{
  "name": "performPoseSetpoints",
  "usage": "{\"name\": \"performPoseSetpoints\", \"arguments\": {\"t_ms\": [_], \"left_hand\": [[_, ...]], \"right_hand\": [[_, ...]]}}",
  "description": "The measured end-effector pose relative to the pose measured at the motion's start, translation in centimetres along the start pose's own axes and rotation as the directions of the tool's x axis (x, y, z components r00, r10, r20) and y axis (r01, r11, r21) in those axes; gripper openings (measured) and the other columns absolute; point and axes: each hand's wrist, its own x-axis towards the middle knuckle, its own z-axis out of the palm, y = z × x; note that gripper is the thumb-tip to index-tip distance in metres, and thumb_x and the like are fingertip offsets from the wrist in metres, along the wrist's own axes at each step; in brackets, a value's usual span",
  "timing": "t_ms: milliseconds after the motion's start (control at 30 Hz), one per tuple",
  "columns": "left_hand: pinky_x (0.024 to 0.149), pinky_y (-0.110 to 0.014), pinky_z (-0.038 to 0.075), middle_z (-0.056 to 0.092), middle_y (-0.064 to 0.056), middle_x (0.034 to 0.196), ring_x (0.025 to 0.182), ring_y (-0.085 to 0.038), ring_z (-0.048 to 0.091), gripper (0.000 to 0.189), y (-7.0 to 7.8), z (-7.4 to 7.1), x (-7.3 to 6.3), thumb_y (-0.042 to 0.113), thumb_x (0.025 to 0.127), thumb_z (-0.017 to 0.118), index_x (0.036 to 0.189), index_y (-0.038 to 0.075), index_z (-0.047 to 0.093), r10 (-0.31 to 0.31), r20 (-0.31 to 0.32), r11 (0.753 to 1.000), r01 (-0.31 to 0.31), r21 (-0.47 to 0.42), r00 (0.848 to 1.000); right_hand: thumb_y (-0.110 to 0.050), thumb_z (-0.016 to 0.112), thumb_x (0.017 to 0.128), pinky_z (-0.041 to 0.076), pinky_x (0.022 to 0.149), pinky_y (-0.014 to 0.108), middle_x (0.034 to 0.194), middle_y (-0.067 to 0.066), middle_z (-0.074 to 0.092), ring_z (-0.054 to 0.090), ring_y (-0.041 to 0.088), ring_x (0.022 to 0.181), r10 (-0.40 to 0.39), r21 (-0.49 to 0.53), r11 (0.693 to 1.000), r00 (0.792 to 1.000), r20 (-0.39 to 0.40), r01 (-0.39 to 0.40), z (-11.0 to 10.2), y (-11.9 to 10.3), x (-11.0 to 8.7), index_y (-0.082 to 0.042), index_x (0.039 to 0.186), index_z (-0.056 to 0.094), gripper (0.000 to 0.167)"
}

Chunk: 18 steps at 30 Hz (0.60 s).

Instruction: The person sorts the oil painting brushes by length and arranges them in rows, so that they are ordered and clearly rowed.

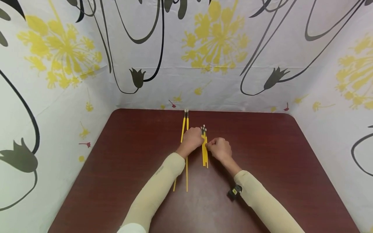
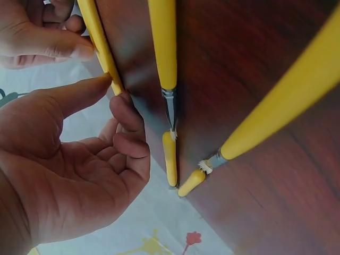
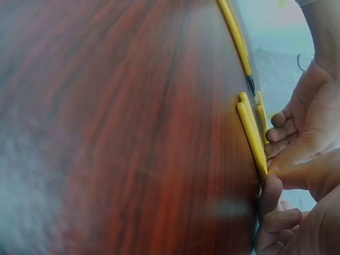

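Several yellow-handled paintbrushes (image 1: 205, 158) lie close together near the table's middle, bristle ends pointing to the far side. My left hand (image 1: 193, 138) pinches them between thumb and index finger from the left, the other fingers loosely curled. From the right, my right hand (image 1: 220, 149) pinches at the same group with thumb and forefinger; in the right wrist view the handle ends (image 3: 249, 130) show beside its fingertips. Left of the group, two rows of brushes run end to end; a near brush (image 2: 163, 48) and a slanted one (image 2: 287, 101) meet farther brushes (image 2: 170, 159). My left forearm partly covers these rows.
The dark red-brown wooden table (image 1: 262, 161) has rounded far corners. White cloth (image 1: 175, 55) with yellow and grey flower prints hangs behind and at both sides. A small black device (image 1: 234, 192) is strapped at my right wrist.
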Motion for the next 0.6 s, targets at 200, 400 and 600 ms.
{"name": "performPoseSetpoints", "arguments": {"t_ms": [200, 400, 600], "left_hand": [[0.045, -0.028, 0.036, 0.042, 0.002, 0.055, 0.046, -0.014, 0.043, 0.029, -0.25, 0.08, 0.49, 0.016, 0.098, 0.067, 0.070, 0.013, 0.058, 0.026, 0.025, 1.000, -0.025, -0.004, 0.999], [0.046, -0.029, 0.031, 0.035, 0.003, 0.054, 0.046, -0.013, 0.034, 0.035, -0.40, -0.21, 0.58, 0.012, 0.093, 0.065, 0.064, 0.016, 0.046, 0.022, 0.049, 0.999, -0.023, 0.028, 0.999], [0.046, -0.029, 0.034, 0.038, 0.004, 0.056, 0.049, -0.013, 0.039, 0.035, -0.10, -0.33, 0.57, 0.020, 0.092, 0.066, 0.062, 0.018, 0.047, 0.019, 0.039, 0.995, -0.022, 0.095, 0.999]], "right_hand": [[-0.030, 0.070, 0.097, 0.045, 0.048, 0.029, 0.068, 0.002, 0.071, 0.063, 0.016, 0.056, 0.007, -0.026, 1.000, 1.000, -0.001, -0.007, -0.01, -0.03, -0.01, -0.012, 0.086, 0.079, 0.023], [-0.027, 0.069, 0.091, 0.045, 0.050, 0.030, 0.077, 0.002, 0.074, 0.063, 0.018, 0.060, 0.006, -0.058, 0.998, 1.000, -0.009, -0.006, 0.33, -0.21, 0.09, -0.014, 0.084, 0.077, 0.016], [-0.030, 0.071, 0.087, 0.047, 0.054, 0.030, 0.082, 0.004, 0.077, 0.066, 0.020, 0.065, -0.003, -0.085, 0.996, 0.999, -0.051, -0.002, 0.40, -0.01, 0.34, -0.015, 0.083, 0.077, 0.017]]}}
